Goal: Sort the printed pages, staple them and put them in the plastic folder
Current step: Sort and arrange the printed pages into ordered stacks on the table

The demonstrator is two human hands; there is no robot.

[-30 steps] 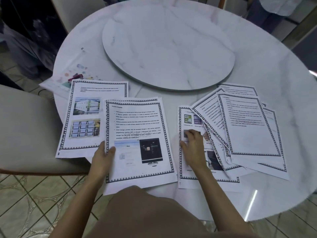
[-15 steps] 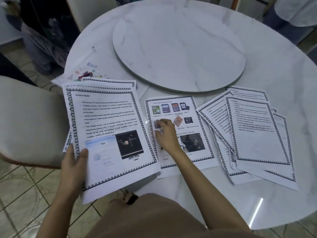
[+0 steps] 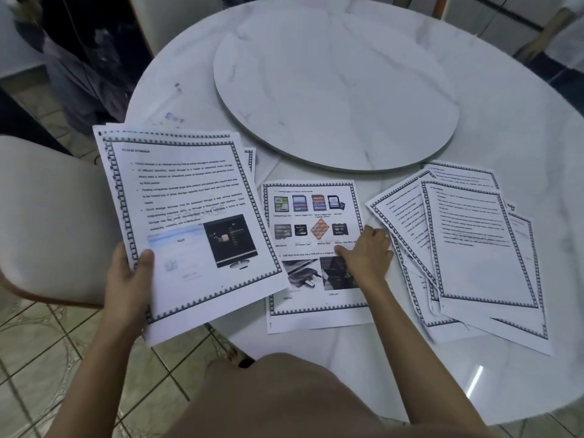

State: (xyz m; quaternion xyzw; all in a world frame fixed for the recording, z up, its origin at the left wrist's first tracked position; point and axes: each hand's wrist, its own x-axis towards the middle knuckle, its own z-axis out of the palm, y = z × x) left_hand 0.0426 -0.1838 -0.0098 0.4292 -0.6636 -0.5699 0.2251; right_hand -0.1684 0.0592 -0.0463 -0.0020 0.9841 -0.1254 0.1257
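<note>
**Pages mid-sort: one stack in hand, two groups on the table**

Nearest: beige lap (image 3: pixel 284 399) at the bottom edge, tiled floor (image 3: pixel 47 358) to its left.

Left hand (image 3: pixel 126 279): clamped on the lower left edge of a stack (image 3: pixel 189 216), thumb on top, fingers underneath. The stack's near corner hangs past the table's (image 3: pixel 489 99) rim, over the floor. Top sheet carries text above two screen pictures. More sheets show behind it at the upper edge.

Right hand (image 3: pixel 366 254): fingers fairly straight, palm down, resting on the right side of a single picture page (image 3: pixel 313 222). It holds nothing. This page lies flat on the table, just right of the stack, whose right corner overlaps it.

The hands are well apart.

Right of the picture page: fanned pages (image 3: pixel 474 248), mostly text, overlapping loosely and flat on the table.

Left: pale chair (image 3: pixel 53 216), beside the table.

Further back: round marble disc (image 3: pixel 335 90) at the table's centre, with no pages on it.

Far left of the table: faint coloured marks (image 3: pixel 172 116), too blurred to identify.
</note>
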